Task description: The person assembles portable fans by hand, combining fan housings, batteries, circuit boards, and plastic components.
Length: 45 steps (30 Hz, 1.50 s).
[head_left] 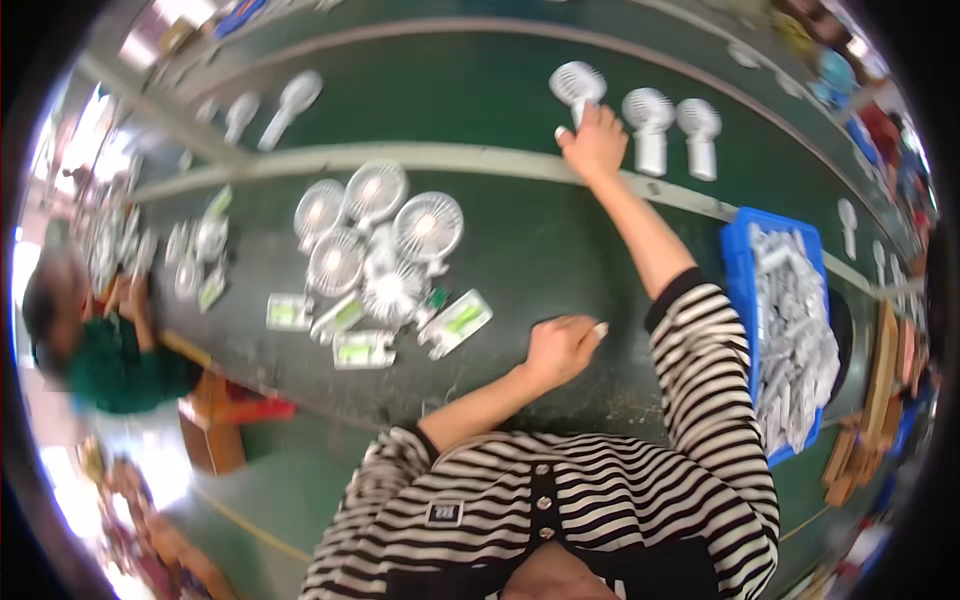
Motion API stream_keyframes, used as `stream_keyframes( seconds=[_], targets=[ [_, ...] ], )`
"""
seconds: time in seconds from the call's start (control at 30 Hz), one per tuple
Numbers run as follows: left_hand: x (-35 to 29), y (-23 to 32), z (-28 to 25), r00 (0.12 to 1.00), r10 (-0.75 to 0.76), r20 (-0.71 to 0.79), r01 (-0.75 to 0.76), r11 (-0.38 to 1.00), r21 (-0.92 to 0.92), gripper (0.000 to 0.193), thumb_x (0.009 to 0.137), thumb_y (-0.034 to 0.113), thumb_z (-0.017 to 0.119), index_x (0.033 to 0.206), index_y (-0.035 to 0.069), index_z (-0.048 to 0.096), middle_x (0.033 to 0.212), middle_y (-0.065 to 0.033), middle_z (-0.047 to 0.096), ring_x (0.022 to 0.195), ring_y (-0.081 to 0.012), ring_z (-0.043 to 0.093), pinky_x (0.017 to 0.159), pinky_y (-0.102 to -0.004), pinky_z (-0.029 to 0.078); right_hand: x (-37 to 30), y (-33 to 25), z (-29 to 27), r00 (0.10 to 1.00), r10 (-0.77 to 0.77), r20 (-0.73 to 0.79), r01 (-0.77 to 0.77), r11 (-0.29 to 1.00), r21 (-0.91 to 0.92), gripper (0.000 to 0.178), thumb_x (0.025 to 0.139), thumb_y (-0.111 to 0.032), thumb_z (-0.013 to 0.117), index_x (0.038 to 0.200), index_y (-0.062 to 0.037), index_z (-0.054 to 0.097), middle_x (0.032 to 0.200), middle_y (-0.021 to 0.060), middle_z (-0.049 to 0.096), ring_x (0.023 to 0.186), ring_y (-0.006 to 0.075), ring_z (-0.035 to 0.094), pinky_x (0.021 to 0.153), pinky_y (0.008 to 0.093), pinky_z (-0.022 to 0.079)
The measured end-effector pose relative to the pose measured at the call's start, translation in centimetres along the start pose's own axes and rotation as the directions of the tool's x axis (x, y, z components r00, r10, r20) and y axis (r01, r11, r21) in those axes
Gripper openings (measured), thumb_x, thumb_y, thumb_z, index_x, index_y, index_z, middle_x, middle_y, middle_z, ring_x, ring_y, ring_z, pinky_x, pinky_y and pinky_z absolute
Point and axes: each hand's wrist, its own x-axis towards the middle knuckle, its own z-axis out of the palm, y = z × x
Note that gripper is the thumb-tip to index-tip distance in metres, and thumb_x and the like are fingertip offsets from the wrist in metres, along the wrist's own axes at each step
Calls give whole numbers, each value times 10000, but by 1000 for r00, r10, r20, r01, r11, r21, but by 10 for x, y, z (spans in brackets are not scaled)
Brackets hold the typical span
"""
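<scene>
My right hand (597, 145) reaches out to the far belt, its fingers closed around the handle of a white handheld fan (578, 82). Two more white handheld fans, one nearer (649, 128) and one farther right (699, 136), stand beside it on the belt. Close to my body, my left hand (562, 352) rests low over the dark green table with curled fingers; whether anything small is inside them is hidden. Left of it lies a cluster of several white fans (428, 227) with round grilles. White and green flat pieces (458, 322) lie at the cluster's near side.
A blue crate (739, 300) full of white parts (790, 330) stands right of my right arm. A pale rail (450, 157) divides the table from the belt, where more fans (292, 108) lie at left. Another person in green (130, 365) works at the far left.
</scene>
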Motion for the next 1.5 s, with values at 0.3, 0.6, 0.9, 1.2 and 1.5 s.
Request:
stream_keyframes(
  seconds=[0.3,0.6,0.9,1.2,1.5],
  targets=[
    [-2,-16,3,999,-45,-26,45,999,5,171,712,164,605,661,11,545,649,-156,571,609,-378,546,537,-450,438,-93,-146,-50,730,-318,606,-48,860,509,789,635,-327,649,1295,-24,339,1178,213,463,1094,344,469,894,392,412],
    [-8,-9,4,985,-79,150,60,990,129,176,714,182,589,797,30,564,734,-177,589,684,-377,563,571,-465,440,-117,-120,-69,774,-207,598,-208,809,549,866,564,-298,686,1306,-30,328,1149,206,505,1048,324,516,874,365,428],
    [-6,-9,5,985,167,41,-171,976,137,108,709,145,639,682,42,622,663,-93,609,588,-267,588,518,-354,465,-164,20,-128,746,338,574,-645,152,749,415,723,-147,676,1088,-16,530,923,57,615,763,112,584,603,247,473],
    [18,24,-39,983,178,35,-181,973,140,251,687,104,663,934,76,622,821,-90,610,778,-269,571,675,-349,474,-204,81,-140,723,364,587,-567,-174,805,356,783,-57,583,1122,-25,481,985,52,591,822,127,572,653,265,456],
    [19,-1,-43,953,-234,192,123,880,458,445,635,176,662,1037,8,570,938,-159,579,874,-328,560,761,-384,449,-205,62,-137,786,116,607,-378,-686,621,377,835,-134,514,1182,-13,430,1142,141,533,1016,286,540,889,452,423]
  ],
)
